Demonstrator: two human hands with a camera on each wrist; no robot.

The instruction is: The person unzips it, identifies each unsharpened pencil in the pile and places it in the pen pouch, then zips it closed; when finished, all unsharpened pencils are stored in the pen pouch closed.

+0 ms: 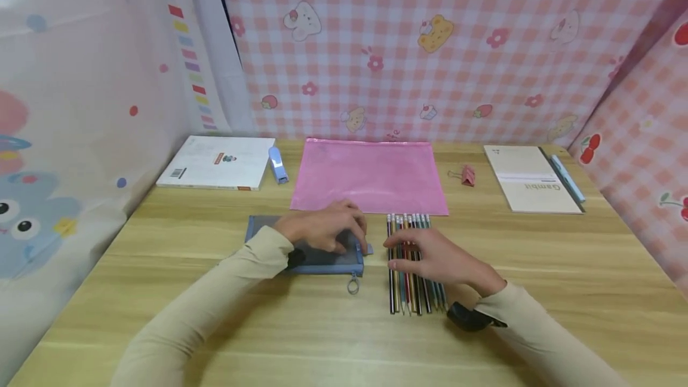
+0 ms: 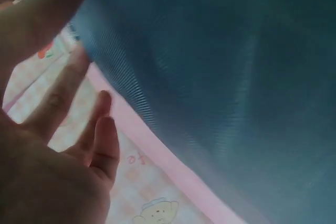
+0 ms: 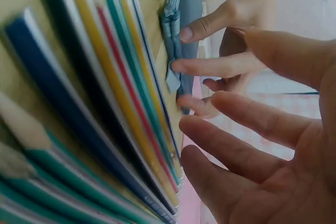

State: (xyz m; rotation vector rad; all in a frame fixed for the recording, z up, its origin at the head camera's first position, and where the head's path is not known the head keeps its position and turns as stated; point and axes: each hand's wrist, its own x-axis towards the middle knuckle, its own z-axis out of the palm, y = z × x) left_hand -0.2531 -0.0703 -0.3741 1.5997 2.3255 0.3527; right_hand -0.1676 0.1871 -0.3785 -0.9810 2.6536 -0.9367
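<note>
A blue mesh zip pouch (image 1: 317, 269) lies flat on the table, a ring pull hanging at its near right corner. Over its right end is my left hand (image 1: 328, 229), fingertips right at the edge by a small fabric tab (image 1: 368, 249). The left wrist view shows the fingers of this hand (image 2: 58, 98) spread along the mesh (image 2: 210, 77). To the right, a row of several pencils (image 1: 408, 291) lies side by side, points toward me. My right hand (image 1: 435, 255) hovers over them with fingers loosely extended, holding nothing; the right wrist view shows its fingers (image 3: 247, 150) apart.
Behind the pouch lies a pink zip folder (image 1: 371, 175). A white book (image 1: 215, 163) and a blue stapler (image 1: 278, 165) are at the back left. A pink binder clip (image 1: 467, 175), a notebook (image 1: 527, 178) and a light blue pen (image 1: 567, 178) sit at the back right.
</note>
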